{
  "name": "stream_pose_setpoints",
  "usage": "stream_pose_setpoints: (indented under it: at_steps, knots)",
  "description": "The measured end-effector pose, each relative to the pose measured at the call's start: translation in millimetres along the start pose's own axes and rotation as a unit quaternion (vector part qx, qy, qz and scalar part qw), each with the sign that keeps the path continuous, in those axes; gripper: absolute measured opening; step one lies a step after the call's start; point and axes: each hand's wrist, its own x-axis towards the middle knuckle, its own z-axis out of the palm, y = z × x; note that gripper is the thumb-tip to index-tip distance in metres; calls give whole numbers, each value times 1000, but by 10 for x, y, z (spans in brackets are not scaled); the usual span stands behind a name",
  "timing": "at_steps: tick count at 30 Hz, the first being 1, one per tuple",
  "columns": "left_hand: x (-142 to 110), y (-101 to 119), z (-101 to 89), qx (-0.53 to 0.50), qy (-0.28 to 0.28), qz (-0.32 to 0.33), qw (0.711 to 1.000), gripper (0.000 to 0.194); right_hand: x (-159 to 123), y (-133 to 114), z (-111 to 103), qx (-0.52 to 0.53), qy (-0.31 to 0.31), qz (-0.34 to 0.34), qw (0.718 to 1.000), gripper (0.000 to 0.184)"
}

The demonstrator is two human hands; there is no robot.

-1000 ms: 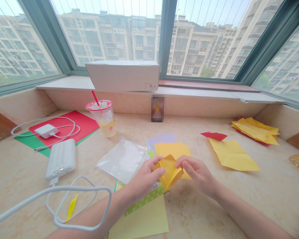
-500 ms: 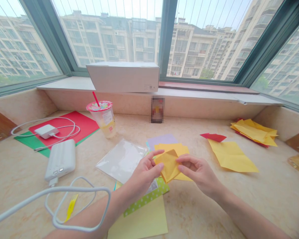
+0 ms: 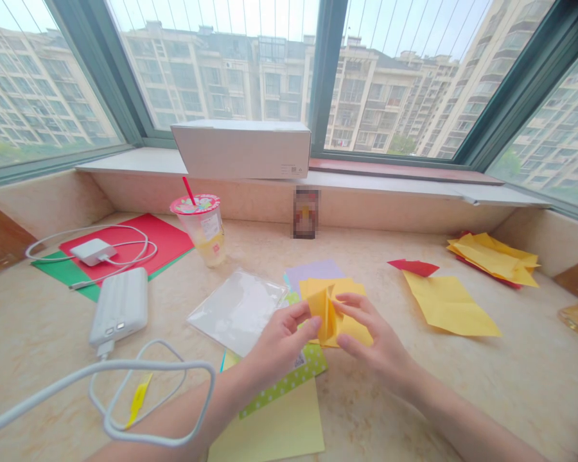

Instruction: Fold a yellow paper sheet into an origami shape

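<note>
Pinched between the thumb and fingers of my left hand [image 3: 286, 333] is a folded piece of yellow paper [image 3: 324, 317], turned partly edge-on so its layers stand apart. My right hand [image 3: 380, 337] is at the paper's right side, thumb and fingers spread. Its fingertips are close to the paper's edge; whether they touch it I cannot tell. Beneath both hands lie more yellow sheets [image 3: 344, 284], a purple sheet [image 3: 318, 273], a green polka-dot packet [image 3: 274, 388] and a pale yellow sheet [image 3: 279, 423].
A clear plastic sleeve [image 3: 238, 308] lies left of the hands. Farther left are a drink cup [image 3: 207, 234], red paper [image 3: 158, 234], a charger [image 3: 92, 251], a power bank [image 3: 119, 308] and a looped white cable [image 3: 158, 366]. To the right are a yellow sheet [image 3: 450, 305] and creased yellow papers [image 3: 494, 253].
The folded yellow paper has turned from facing me to partly edge-on, its layers parting. My right hand's fingers have loosened from its edge and spread; my left hand keeps its pinch.
</note>
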Motion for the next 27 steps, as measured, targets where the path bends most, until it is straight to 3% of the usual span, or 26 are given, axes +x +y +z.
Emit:
stream_pose_setpoints:
  at_steps: [3, 6, 10, 14, 16, 20, 27]
  knots:
    - [-57, -8, 10, 160, 38, 46, 985, 35, -23, -89, 24, 39, -61, -14, 997, 49]
    - [-98, -15, 26, 241, 25, 59, 968, 31, -27, -154, 59, 109, -74, 18, 991, 44]
    - [-77, -60, 44, 154, 34, 57, 986, 33, 3, -129, 80, 177, -23, 86, 980, 38]
    - [-11, -118, 34, -2, 38, -15, 999, 56, 27, -74, 84, 217, -15, 102, 971, 40]
    - [9, -121, 26, 10, 49, -31, 998, 50, 23, -61, 95, 210, -14, 100, 972, 40]
    - [7, -65, 47, 123, 67, -34, 989, 20, 11, -65, 114, 156, 24, 111, 981, 34]
    - [-5, -32, 100, 105, 42, -57, 992, 22, 35, -119, 53, 129, 18, 140, 982, 35]
